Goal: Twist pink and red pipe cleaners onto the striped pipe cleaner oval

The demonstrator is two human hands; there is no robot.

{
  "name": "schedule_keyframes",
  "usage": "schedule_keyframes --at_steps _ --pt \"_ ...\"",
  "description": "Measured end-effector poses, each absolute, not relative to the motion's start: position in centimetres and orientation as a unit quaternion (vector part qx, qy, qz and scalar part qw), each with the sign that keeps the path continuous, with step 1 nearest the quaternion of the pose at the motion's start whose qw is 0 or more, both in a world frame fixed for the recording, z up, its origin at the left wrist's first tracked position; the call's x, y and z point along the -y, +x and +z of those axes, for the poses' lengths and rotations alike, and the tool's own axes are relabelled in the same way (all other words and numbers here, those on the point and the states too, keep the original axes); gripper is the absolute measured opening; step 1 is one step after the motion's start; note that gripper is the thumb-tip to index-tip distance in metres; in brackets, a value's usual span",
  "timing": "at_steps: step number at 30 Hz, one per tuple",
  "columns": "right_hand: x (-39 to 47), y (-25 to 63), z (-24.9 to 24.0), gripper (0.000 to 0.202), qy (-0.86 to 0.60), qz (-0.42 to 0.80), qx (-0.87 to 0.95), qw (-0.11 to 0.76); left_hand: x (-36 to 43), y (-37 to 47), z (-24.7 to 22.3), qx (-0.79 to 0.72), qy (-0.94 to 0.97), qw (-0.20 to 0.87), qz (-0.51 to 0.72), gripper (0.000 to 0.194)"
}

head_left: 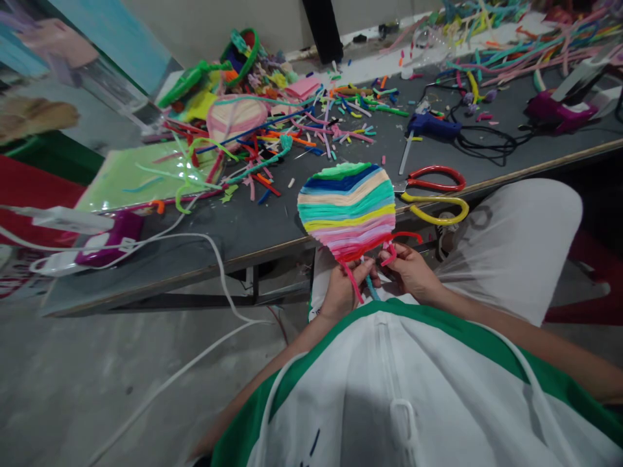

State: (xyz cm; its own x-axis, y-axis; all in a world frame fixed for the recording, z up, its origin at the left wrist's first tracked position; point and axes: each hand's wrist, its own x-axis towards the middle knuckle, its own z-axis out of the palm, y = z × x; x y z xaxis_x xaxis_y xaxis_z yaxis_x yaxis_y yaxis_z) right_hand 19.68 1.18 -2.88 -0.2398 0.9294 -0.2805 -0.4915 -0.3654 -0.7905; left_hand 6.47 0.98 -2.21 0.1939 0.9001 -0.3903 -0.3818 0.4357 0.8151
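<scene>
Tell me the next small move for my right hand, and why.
Perhaps fold the loose red strand inward with the right hand: its end juts out past the lower right of the striped piece, and that hand's fingers are just below it.

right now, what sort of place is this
Probably a craft workspace: scattered multicoloured fuzzy stems and a blue plastic glue gun lie on a long dark grey table, near a rainbow-striped fuzzy panel.

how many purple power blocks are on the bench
2: one purple power block near the left end of the bench, another purple power block toward its right end. More may be hidden from this view.
</scene>
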Motion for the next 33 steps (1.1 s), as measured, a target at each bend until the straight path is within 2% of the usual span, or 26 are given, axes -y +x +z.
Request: schedule_keyframes --at_steps 8,11,14,17,23,26,30,33 --pt "-1.4 19.6 -2.5 0.032 -0.422 0.746 0.214 0.468 -0.7 5.5 -2.6 -0.439 0.298 0.746 0.402 0.045" --pt "-1.5 20.0 -2.5 0.033 -0.425 0.730 0.214 0.491 -0.2 3.2 -2.7 -0.423 0.302 0.771 0.369 0.054" --pt "-1.0 21.1 -2.7 0.034 -0.459 0.677 0.242 0.522 -0.2 0.7 -2.5 -0.430 0.279 0.745 0.428 0.043" --pt "0.0 22.7 -2.8 0.022 -0.502 0.597 0.291 0.555 -1.1 -0.1 -1.9 -0.428 0.287 0.710 0.480 0.027" --pt "0.6 25.0 -0.8 0.018 -0.515 0.420 0.414 0.622 -3.0 2.2 -0.6 -0.430 0.312 0.674 0.512 0.027" --pt "-0.2 26.2 1.1 0.024 -0.492 0.406 0.441 0.631 -3.5 2.3 0.6 -0.404 0.339 0.671 0.521 0.026" --pt "-1.5 27.8 4.5 0.034 -0.485 0.421 0.488 0.591 -4.1 1.4 3.4 -0.395 0.335 0.652 0.554 0.022" --pt "-2.4 27.8 7.2 0.041 -0.439 0.462 0.496 0.590 -4.5 1.4 5.6 -0.378 0.331 0.631 0.591 0.022"
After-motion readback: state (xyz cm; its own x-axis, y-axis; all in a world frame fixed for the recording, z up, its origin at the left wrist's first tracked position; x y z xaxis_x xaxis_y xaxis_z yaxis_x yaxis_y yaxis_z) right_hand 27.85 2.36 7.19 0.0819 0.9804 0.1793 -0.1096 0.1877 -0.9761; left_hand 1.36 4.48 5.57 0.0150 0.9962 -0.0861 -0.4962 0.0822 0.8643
